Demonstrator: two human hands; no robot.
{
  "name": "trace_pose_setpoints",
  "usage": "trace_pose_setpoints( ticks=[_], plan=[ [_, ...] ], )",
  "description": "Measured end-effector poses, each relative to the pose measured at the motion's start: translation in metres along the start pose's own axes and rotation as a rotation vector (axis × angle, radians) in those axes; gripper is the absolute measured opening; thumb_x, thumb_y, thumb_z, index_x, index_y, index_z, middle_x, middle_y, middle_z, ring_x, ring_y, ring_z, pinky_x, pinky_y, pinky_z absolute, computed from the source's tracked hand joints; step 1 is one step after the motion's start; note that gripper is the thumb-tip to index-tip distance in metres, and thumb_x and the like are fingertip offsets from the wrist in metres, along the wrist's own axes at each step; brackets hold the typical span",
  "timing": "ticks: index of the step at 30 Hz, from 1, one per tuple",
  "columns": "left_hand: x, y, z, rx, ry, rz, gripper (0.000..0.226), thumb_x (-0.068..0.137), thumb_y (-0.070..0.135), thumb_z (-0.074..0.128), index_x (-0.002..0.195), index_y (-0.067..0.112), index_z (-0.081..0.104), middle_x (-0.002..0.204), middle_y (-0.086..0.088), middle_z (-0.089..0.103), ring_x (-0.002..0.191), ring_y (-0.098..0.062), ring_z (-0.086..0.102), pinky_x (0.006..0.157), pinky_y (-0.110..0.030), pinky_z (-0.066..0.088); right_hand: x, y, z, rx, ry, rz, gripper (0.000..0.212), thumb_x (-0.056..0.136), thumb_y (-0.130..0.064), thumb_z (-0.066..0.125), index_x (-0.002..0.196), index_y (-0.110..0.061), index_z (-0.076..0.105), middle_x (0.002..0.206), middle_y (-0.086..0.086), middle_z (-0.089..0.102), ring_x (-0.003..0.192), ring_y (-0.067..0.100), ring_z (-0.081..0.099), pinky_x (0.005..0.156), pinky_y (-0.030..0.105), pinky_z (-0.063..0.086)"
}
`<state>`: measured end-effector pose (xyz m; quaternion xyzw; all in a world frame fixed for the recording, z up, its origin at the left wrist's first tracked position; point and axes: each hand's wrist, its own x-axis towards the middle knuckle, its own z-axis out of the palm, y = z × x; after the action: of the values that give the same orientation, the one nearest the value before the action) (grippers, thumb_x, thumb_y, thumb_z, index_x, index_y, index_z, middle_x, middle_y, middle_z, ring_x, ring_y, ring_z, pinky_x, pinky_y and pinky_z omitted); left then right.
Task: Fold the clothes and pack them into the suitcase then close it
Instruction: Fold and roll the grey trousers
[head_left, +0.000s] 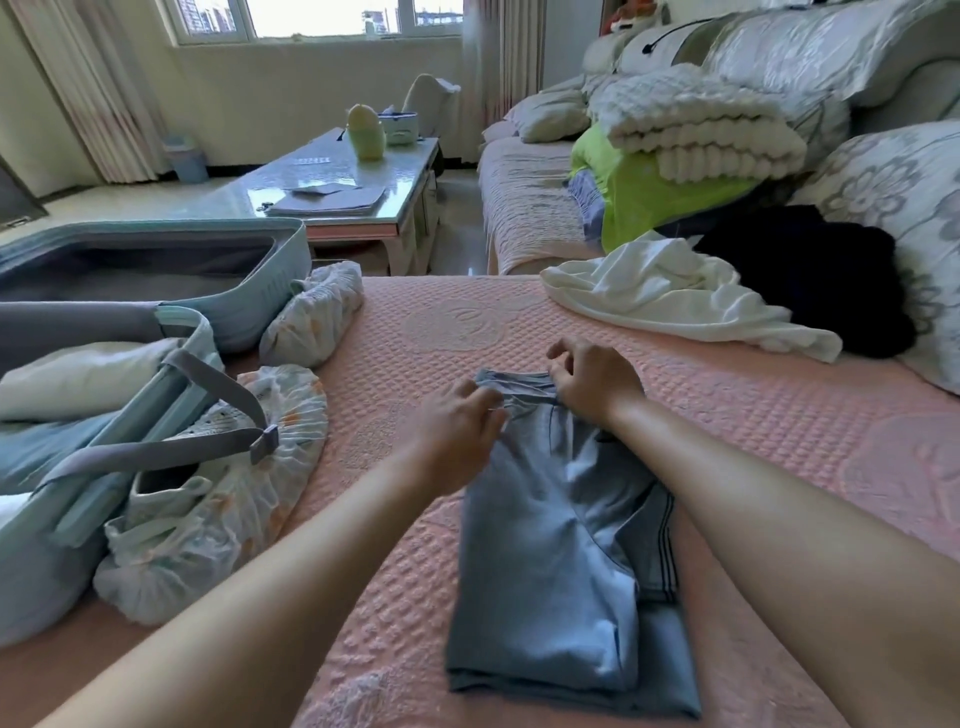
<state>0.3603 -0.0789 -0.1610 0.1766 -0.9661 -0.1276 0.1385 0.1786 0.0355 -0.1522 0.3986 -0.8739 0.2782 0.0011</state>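
Observation:
A light blue garment lies folded lengthwise on the pink quilted bed cover in front of me. My left hand pinches its far edge on the left side. My right hand grips the same gathered far edge on the right. The pale blue suitcase lies open at the left, with folded white and blue clothes under grey straps in its near half. A crumpled white garment and a black one lie at the right.
Round floral covers sit over the suitcase wheels beside the bed. A glass coffee table stands behind. On the sofa at the right are a lime green cloth, a folded white blanket and floral pillows.

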Motion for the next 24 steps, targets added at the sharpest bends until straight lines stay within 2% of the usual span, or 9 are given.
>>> trace_pose_setpoints(
  ticks=[3,6,9,13,16,18,21,22,24],
  plan=[
    [0.034,-0.001,0.001,-0.029,0.091,0.019,0.033,0.102,0.031,0.044,0.133,0.027,0.056,0.134,-0.002,0.054,0.126,-0.027,0.046,0.102,-0.044,0.042,-0.012,0.005,-0.021,-0.069,-0.088,-0.043,0.008,0.092,-0.034,0.058,0.088,-0.027,0.058,0.091,0.002,0.066,0.09,0.026,0.063,0.073,0.032,0.045],
    [0.055,-0.003,0.01,0.018,-0.032,-0.054,0.037,0.102,0.037,0.045,0.138,0.035,0.049,0.141,0.002,0.052,0.133,-0.025,0.042,0.112,-0.044,0.029,-0.028,0.012,-0.034,-0.245,-0.198,-0.056,0.02,0.092,-0.047,0.055,0.083,-0.029,0.059,0.087,-0.003,0.062,0.086,0.022,0.058,0.072,0.031,0.04],
    [0.061,-0.015,0.018,0.083,-0.02,-0.053,0.026,0.098,0.039,0.053,0.121,0.032,0.062,0.126,0.001,0.061,0.124,-0.025,0.05,0.107,-0.039,0.027,-0.036,0.022,-0.034,-0.397,-0.355,-0.021,0.028,0.09,-0.053,0.053,0.087,-0.028,0.062,0.093,-0.003,0.063,0.09,0.021,0.057,0.075,0.033,0.043],
    [0.057,-0.028,0.014,-0.006,0.141,-0.073,0.017,0.095,0.022,0.056,0.105,0.024,0.071,0.111,-0.004,0.063,0.108,-0.03,0.057,0.097,-0.037,0.033,-0.033,0.021,-0.036,-0.325,-0.481,0.004,0.034,0.099,-0.041,0.051,0.07,-0.023,0.055,0.086,-0.002,0.061,0.097,0.023,0.058,0.077,0.032,0.041],
    [0.054,-0.022,0.011,0.148,0.158,-0.121,0.022,0.096,0.022,0.051,0.11,0.026,0.067,0.117,-0.001,0.063,0.112,-0.027,0.057,0.097,-0.037,0.035,-0.029,0.018,-0.038,-0.234,-0.334,0.016,0.037,0.105,-0.04,0.04,0.074,-0.024,0.05,0.1,0.008,0.065,0.1,0.028,0.059,0.076,0.033,0.037],
    [0.05,-0.012,0.013,0.238,0.176,-0.095,0.029,0.093,0.016,0.056,0.12,0.023,0.063,0.125,-0.004,0.058,0.117,-0.027,0.054,0.101,-0.041,0.034,-0.028,0.02,-0.035,-0.352,-0.183,0.021,0.037,0.105,-0.047,0.038,0.087,-0.02,0.055,0.105,0.011,0.067,0.099,0.031,0.062,0.073,0.035,0.037],
    [0.044,0.016,0.019,0.162,0.187,0.148,0.036,0.087,0.016,0.062,0.122,0.022,0.06,0.131,-0.007,0.053,0.119,-0.028,0.053,0.104,-0.043,0.04,-0.032,0.023,-0.025,-0.479,-0.102,0.019,0.038,0.102,-0.053,0.039,0.107,-0.019,0.058,0.104,0.012,0.069,0.096,0.032,0.065,0.071,0.035,0.039],
    [0.041,0.025,0.023,0.132,0.133,0.237,0.032,0.09,0.023,0.056,0.122,0.025,0.06,0.131,-0.005,0.053,0.12,-0.027,0.052,0.103,-0.043,0.041,-0.034,0.024,-0.023,-0.462,-0.13,0.016,0.036,0.101,-0.054,0.042,0.107,-0.021,0.056,0.105,0.011,0.069,0.097,0.031,0.065,0.073,0.035,0.04],
    [0.033,0.036,0.03,0.082,-0.076,0.263,0.042,0.096,0.046,0.045,0.136,0.033,0.051,0.144,0.001,0.046,0.134,-0.023,0.041,0.111,-0.042,0.032,-0.039,0.027,-0.022,-0.37,-0.219,0.04,0.032,0.099,-0.053,0.047,0.11,-0.023,0.053,0.112,0.009,0.067,0.103,0.03,0.062,0.08,0.037,0.044]
  ],
)
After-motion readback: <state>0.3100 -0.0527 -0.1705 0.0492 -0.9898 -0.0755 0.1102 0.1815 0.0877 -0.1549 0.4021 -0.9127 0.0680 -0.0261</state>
